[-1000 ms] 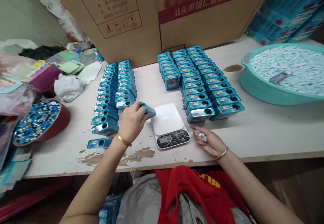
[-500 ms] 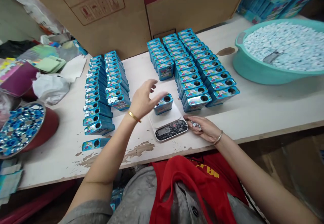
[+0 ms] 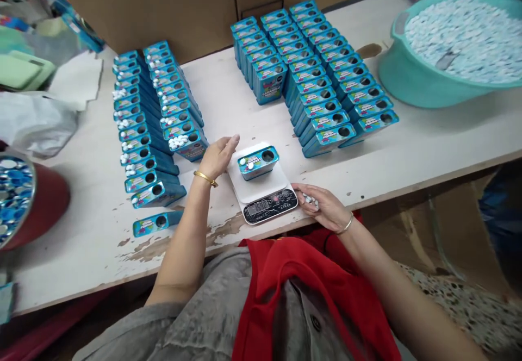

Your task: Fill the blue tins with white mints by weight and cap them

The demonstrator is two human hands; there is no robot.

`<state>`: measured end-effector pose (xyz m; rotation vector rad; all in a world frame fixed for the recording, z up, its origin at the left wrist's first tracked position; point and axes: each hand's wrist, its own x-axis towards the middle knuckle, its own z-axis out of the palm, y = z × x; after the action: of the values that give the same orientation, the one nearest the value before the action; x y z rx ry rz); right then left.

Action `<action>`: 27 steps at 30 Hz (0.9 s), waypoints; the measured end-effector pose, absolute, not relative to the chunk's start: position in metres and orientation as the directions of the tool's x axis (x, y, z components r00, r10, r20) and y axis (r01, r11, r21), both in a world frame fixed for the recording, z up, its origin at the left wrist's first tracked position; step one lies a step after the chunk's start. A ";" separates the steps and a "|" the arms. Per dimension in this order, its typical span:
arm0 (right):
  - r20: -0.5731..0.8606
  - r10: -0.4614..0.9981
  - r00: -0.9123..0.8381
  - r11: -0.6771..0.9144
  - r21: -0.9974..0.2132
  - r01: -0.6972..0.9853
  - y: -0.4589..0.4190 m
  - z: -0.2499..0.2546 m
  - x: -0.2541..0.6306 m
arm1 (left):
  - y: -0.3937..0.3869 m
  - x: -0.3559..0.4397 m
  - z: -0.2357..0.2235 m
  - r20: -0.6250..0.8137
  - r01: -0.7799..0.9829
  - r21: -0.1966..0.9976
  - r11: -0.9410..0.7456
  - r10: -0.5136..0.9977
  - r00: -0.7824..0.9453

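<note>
A blue candy tin (image 3: 256, 169) stands on the white pan of a kitchen scale (image 3: 271, 206), its round hole uncovered and a couple of white candies on its lid. The scale's display is lit, but I cannot read it surely. Just left of that tin, my left hand (image 3: 219, 157) is held with its fingers stretched out and nothing in it. Several white candies (image 3: 310, 201) rest in the cupped fingers of my right hand (image 3: 322, 206), which is by the scale's right front corner.
Rows of tins with candies on their lids (image 3: 153, 116) stand left; more tins (image 3: 310, 78) stand right. A turquoise tub (image 3: 440, 81) of candies with a scoop is at far right. At left is a red bowl (image 3: 51, 203) of shiny blue pieces. Cardboard boxes (image 3: 142, 7) line the back.
My left hand has drawn back left from over the tin on the scale. Candies now show on that tin's lid. My right hand stays by the scale, and the view has tilted down.
</note>
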<state>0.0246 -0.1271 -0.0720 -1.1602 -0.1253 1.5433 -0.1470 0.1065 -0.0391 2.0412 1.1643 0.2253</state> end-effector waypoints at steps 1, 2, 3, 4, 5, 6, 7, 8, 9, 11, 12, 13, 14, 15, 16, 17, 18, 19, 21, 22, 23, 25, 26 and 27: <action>-0.593 0.794 0.135 -0.350 -0.627 -0.696 -0.130 -0.072 0.020 | 0.103 -0.151 -0.040 -0.195 0.665 0.682 -0.305 0.800 0.567; -0.599 0.788 0.142 -0.348 -0.624 -0.699 -0.132 -0.073 0.018 | 0.099 -0.155 -0.041 -0.180 0.661 0.681 -0.314 0.804 0.567; -0.605 0.781 0.155 -0.342 -0.621 -0.705 -0.135 -0.073 0.016 | 0.094 -0.159 -0.043 -0.153 0.649 0.688 -0.324 0.809 0.567; -0.612 0.773 0.169 -0.329 -0.614 -0.717 -0.137 -0.073 0.016 | 0.090 -0.164 -0.043 -0.108 0.629 0.698 -0.342 0.818 0.565; -0.618 0.765 0.183 -0.311 -0.602 -0.736 -0.139 -0.072 0.016 | 0.084 -0.168 -0.044 -0.042 0.602 0.708 -0.368 0.830 0.557; -0.624 0.757 0.192 -0.287 -0.582 -0.761 -0.141 -0.071 0.016 | 0.078 -0.173 -0.044 0.040 0.570 0.717 -0.401 0.840 0.541; -0.631 0.751 0.195 -0.263 -0.557 -0.788 -0.143 -0.069 0.017 | 0.071 -0.178 -0.043 0.124 0.535 0.727 -0.430 0.849 0.514; -0.637 0.747 0.192 -0.240 -0.527 -0.815 -0.145 -0.067 0.017 | 0.064 -0.184 -0.042 0.193 0.502 0.738 -0.451 0.854 0.484; -0.642 0.745 0.180 -0.223 -0.495 -0.840 -0.146 -0.064 0.017 | 0.056 -0.190 -0.041 0.238 0.475 0.751 -0.460 0.858 0.455; -0.654 0.743 0.140 -0.216 -0.433 -0.875 -0.149 -0.059 0.016 | 0.037 -0.200 -0.038 0.279 0.441 0.774 -0.454 0.870 0.405; -0.661 0.741 0.114 -0.223 -0.404 -0.887 -0.149 -0.056 0.015 | 0.028 -0.204 -0.036 0.297 0.435 0.778 -0.454 0.875 0.382; -0.668 0.740 0.087 -0.234 -0.376 -0.897 -0.150 -0.055 0.014 | 0.019 -0.207 -0.035 0.325 0.434 0.772 -0.465 0.875 0.359; -0.671 0.739 0.059 -0.247 -0.351 -0.903 -0.150 -0.053 0.012 | 0.010 -0.209 -0.033 0.364 0.437 0.756 -0.488 0.867 0.339; -0.670 0.742 0.033 -0.259 -0.331 -0.908 -0.150 -0.052 0.011 | 0.002 -0.209 -0.030 0.408 0.441 0.733 -0.519 0.853 0.326; -0.664 0.748 0.011 -0.268 -0.316 -0.910 -0.150 -0.051 0.010 | -0.005 -0.208 -0.026 0.449 0.446 0.706 -0.551 0.834 0.320; -0.657 0.754 -0.013 -0.279 -0.303 -0.911 -0.150 -0.049 0.009 | -0.011 -0.206 -0.022 0.483 0.451 0.677 -0.581 0.814 0.323; -0.651 0.759 -0.031 -0.288 -0.293 -0.912 -0.148 -0.048 0.008 | -0.016 -0.204 -0.017 0.508 0.455 0.652 -0.607 0.795 0.332; -0.649 0.759 -0.045 -0.297 -0.285 -0.911 -0.147 -0.045 0.007 | -0.019 -0.200 -0.012 0.522 0.458 0.632 -0.625 0.780 0.345; -0.661 0.748 -0.058 -0.311 -0.273 -0.910 -0.141 -0.039 0.006 | -0.020 -0.194 -0.003 0.528 0.465 0.606 -0.646 0.763 0.371; -0.668 0.742 -0.058 -0.313 -0.269 -0.911 -0.136 -0.035 0.005 | -0.019 -0.191 -0.001 0.521 0.475 0.597 -0.646 0.763 0.382; -0.670 0.741 -0.056 -0.308 -0.265 -0.914 -0.131 -0.031 0.003 | -0.016 -0.188 -0.001 0.506 0.489 0.592 -0.641 0.768 0.394; -0.654 0.755 -0.050 -0.281 -0.254 -0.925 -0.120 -0.023 -0.001 | -0.007 -0.183 -0.007 0.444 0.513 0.602 -0.611 0.791 0.422; -0.641 0.766 -0.045 -0.258 -0.243 -0.935 -0.114 -0.020 -0.003 | -0.002 -0.181 -0.013 0.400 0.514 0.620 -0.592 0.803 0.442; -0.631 0.775 -0.034 -0.229 -0.231 -0.946 -0.108 -0.018 -0.006 | 0.003 -0.178 -0.020 0.351 0.499 0.651 -0.572 0.810 0.470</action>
<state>-0.0056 -0.1079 -0.0182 -0.7791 0.2922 1.6355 -0.1781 0.0033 -0.0203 2.2585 1.0887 0.8976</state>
